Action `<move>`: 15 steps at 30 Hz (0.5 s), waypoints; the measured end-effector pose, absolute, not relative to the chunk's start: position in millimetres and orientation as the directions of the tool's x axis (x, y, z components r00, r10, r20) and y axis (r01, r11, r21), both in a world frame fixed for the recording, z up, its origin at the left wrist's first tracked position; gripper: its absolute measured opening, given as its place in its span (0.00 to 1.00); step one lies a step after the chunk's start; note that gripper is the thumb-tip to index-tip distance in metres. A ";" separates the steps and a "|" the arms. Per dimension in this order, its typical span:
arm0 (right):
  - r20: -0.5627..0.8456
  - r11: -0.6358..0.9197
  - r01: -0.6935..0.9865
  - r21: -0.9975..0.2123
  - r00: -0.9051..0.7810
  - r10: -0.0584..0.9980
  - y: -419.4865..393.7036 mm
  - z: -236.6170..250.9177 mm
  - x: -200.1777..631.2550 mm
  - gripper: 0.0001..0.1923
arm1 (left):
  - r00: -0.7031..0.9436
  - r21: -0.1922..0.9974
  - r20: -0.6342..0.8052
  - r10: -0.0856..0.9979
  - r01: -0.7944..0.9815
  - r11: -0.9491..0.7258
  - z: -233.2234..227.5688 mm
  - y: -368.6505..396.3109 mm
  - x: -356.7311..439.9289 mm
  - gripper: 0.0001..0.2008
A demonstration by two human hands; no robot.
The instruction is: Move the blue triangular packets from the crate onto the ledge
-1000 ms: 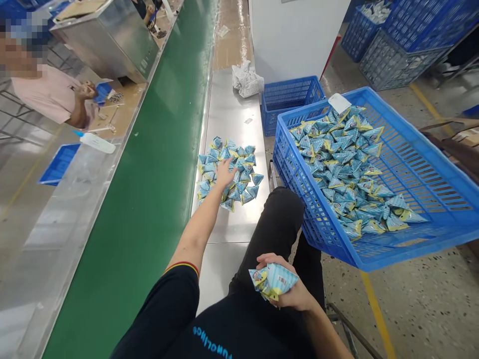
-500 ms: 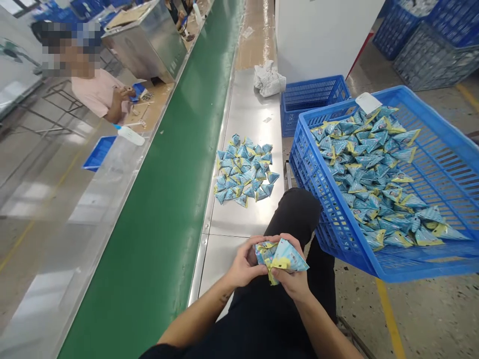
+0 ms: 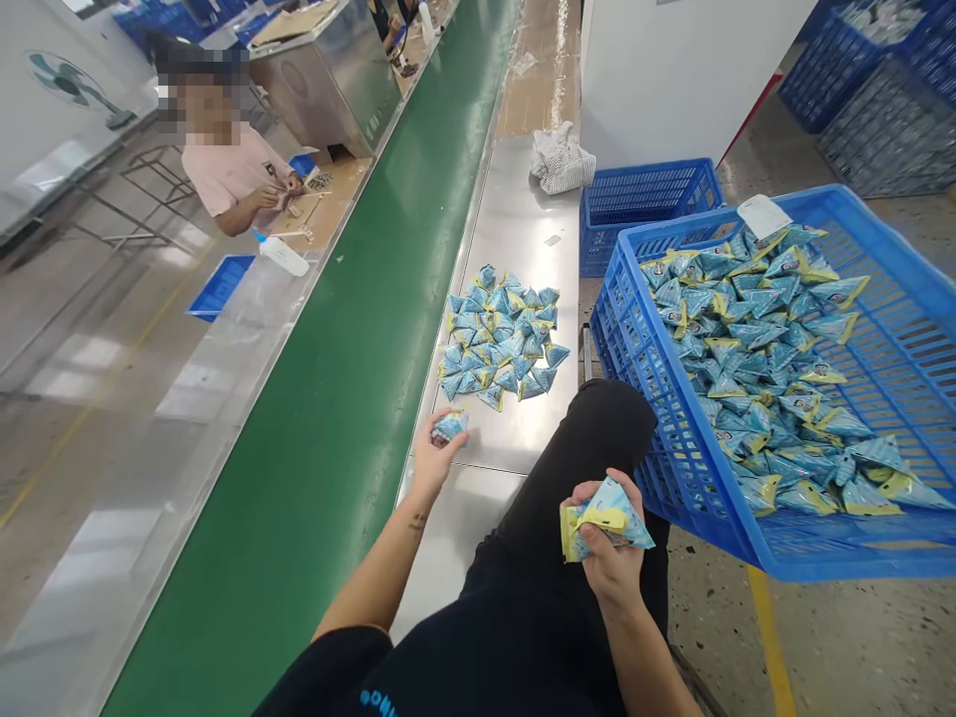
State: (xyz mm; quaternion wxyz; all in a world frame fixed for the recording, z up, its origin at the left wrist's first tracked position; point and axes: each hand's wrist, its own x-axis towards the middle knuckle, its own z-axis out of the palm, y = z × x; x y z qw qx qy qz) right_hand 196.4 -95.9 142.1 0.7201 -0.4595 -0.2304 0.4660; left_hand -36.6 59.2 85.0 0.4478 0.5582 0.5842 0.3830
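My left hand [image 3: 435, 453] is closed around a small blue-and-yellow pyramid-shaped packet [image 3: 451, 426], just in front of a pile of similar packets [image 3: 500, 334] on the metal tabletop [image 3: 515, 428]. Over my lap, my right hand [image 3: 612, 558] grips pyramid packets [image 3: 608, 518] with yellow edges; how many it holds I cannot tell. To the right, a large blue crate [image 3: 754, 528] is tilted toward me, with many more such packets [image 3: 777, 368] inside.
A green conveyor belt [image 3: 351, 299] runs along the table's left side. Beyond it a person in a pink shirt [image 3: 239, 174] works near a white bottle [image 3: 284, 256]. A striped cloth [image 3: 563, 159] lies farther up the table, beside another blue crate [image 3: 649, 204].
My hands, together over my lap before, have separated. The left has carried a packet forward and left toward the pile; the right still holds packets. The view has shifted slightly.
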 end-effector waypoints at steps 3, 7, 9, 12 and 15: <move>-0.107 0.130 -0.442 -0.888 0.473 0.874 -95.6 140.2 196.5 0.29 | 0.088 0.871 -0.111 0.990 0.489 0.054 56.0 64.4 -44.7 0.24; -0.121 0.120 -0.454 -0.883 0.466 0.876 -95.9 136.0 196.7 0.30 | -0.086 0.747 -0.147 0.985 0.643 0.167 21.5 90.4 -48.1 0.22; -0.122 0.124 -0.446 -0.886 0.485 0.866 -96.4 134.3 197.3 0.30 | -0.100 0.690 -0.171 0.980 0.698 0.191 9.5 108.8 -45.1 0.23; -0.107 0.118 -0.403 -0.908 0.494 0.863 -97.4 132.9 198.4 0.29 | -0.120 0.659 -0.216 0.969 0.714 0.235 -3.0 130.5 -38.2 0.29; -0.078 0.127 -0.365 -0.922 0.499 0.863 -98.7 132.1 199.3 0.29 | -0.124 0.762 -0.274 0.954 0.576 0.294 -11.2 133.9 -36.6 0.40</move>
